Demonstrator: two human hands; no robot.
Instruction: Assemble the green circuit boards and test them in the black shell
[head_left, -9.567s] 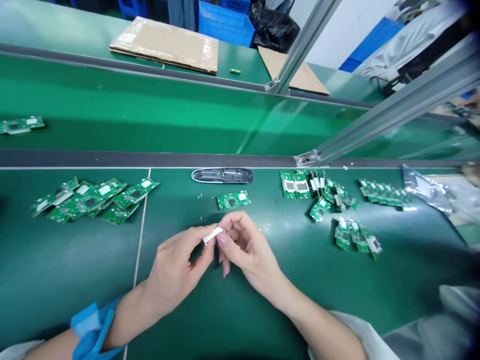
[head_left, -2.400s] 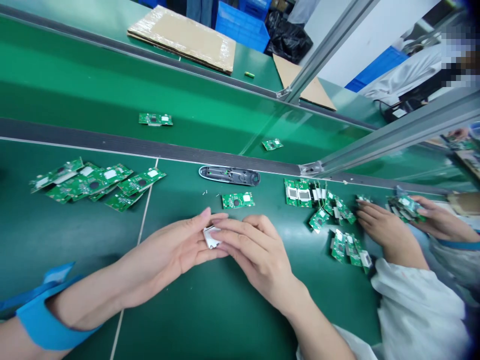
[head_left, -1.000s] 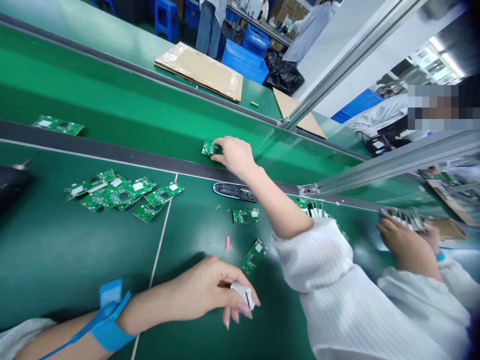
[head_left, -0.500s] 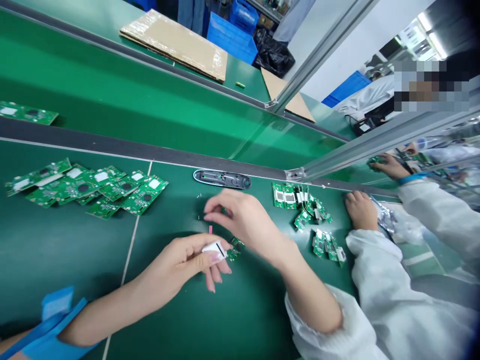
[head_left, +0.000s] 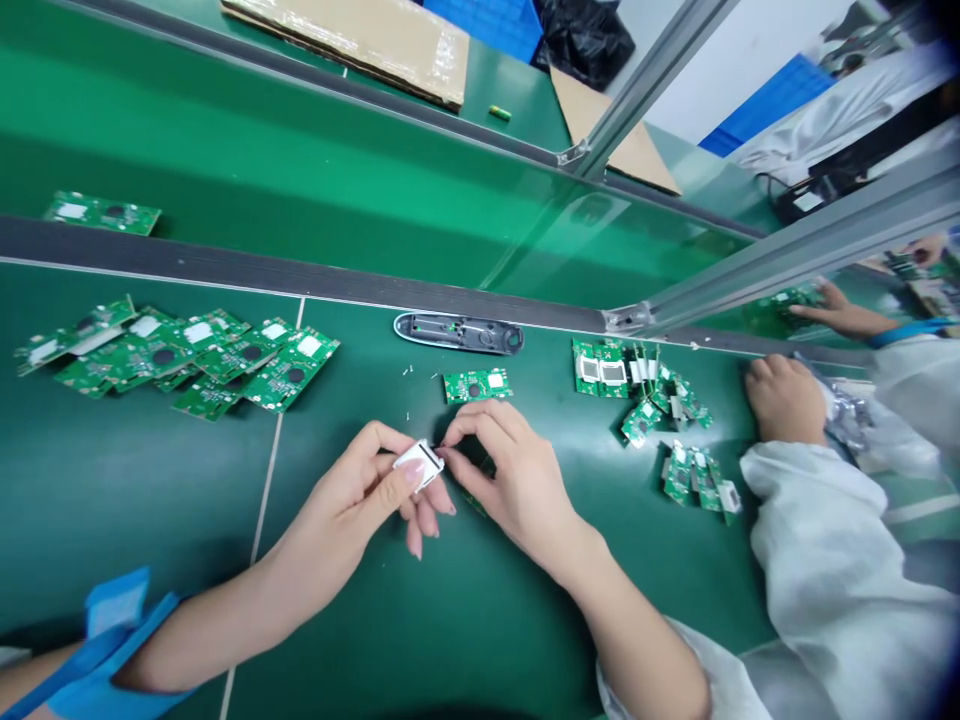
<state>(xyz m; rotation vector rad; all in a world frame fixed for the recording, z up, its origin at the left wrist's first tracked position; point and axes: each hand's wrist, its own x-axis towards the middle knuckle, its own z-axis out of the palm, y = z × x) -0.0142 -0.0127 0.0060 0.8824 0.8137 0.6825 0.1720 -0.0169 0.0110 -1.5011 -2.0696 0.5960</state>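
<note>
My left hand (head_left: 379,480) pinches a small white rectangular part with a black strip (head_left: 420,466) between thumb and fingers. My right hand (head_left: 510,480) has its thumb and forefinger pressed together at the right edge of that part; whatever is between the fingertips is too small to make out. Just beyond my hands lies a green circuit board (head_left: 478,385) with a white square on it. Another board is mostly covered by my right hand. Farther back rests a long dark plastic housing (head_left: 459,333) with a light rim. Tiny pale bits (head_left: 407,372) are scattered left of the board.
Overlapping circuit boards (head_left: 195,355) lie at the left, and more boards with white frames (head_left: 600,368) at the right. A co-worker's hand (head_left: 786,398) rests beyond those. A dark ledge (head_left: 300,272) and metal post (head_left: 652,80) border the bench's back.
My right hand has come down to the white part, and its fingertips have closed at that edge. The board beyond my hands is now uncovered. The view has tilted lower and shifted left.
</note>
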